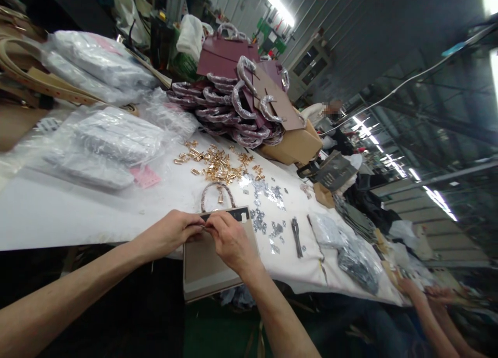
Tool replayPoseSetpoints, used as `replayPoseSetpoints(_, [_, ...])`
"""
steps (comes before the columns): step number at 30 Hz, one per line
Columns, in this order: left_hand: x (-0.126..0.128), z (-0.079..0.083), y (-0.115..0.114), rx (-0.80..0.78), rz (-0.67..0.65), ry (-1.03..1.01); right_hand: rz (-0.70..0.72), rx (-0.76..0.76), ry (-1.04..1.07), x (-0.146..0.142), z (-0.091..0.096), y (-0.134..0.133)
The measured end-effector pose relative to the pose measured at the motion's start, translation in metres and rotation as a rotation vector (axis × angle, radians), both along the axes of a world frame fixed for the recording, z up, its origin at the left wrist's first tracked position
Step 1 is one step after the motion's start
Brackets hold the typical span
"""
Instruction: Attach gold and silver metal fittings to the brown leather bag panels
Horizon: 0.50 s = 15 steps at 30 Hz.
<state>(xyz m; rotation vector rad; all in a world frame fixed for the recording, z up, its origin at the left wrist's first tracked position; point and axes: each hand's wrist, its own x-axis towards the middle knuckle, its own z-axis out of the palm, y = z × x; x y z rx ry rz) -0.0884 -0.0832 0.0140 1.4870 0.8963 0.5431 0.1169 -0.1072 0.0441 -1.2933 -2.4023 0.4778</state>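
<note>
The fingers (195, 220) of the left hand (182, 231) and right hand (230, 238) meet at the upper part of a bag (210, 275), bunched close; how far they are closed, and on what, cannot be told. The bag overhangs the near edge of the bench (97, 212), its handle (216, 183) reaching towards gold fittings (220, 166), with metal plates (258, 222) just to the right.

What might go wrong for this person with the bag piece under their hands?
The beige panel juts past the edge of the table, so it might tip off if the left hand and right hand let go. Its handle arches close to loose gold fittings; a sudden jerk might scatter them.
</note>
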Motion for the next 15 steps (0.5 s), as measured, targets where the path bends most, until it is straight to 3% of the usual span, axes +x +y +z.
replayPoseSetpoints(5, [0.004,-0.001,0.004,-0.261,0.064,-0.105,0.009,0.163,-0.015,-0.003,-0.022,-0.005])
replayPoseSetpoints(8, [0.006,-0.001,0.009,-0.325,0.143,-0.079,0.241,0.292,-0.031,-0.001,-0.025,-0.030])
replayPoseSetpoints(10, [0.007,-0.002,0.011,-0.366,0.161,-0.065,0.305,0.247,0.027,0.010,-0.018,-0.045])
replayPoseSetpoints(12, [0.007,-0.004,0.012,-0.370,0.139,-0.061,0.175,0.131,0.130,0.027,-0.006,-0.046])
replayPoseSetpoints(15, [0.006,-0.009,0.010,-0.323,0.113,-0.066,-0.076,-0.035,0.213,0.053,0.010,-0.021])
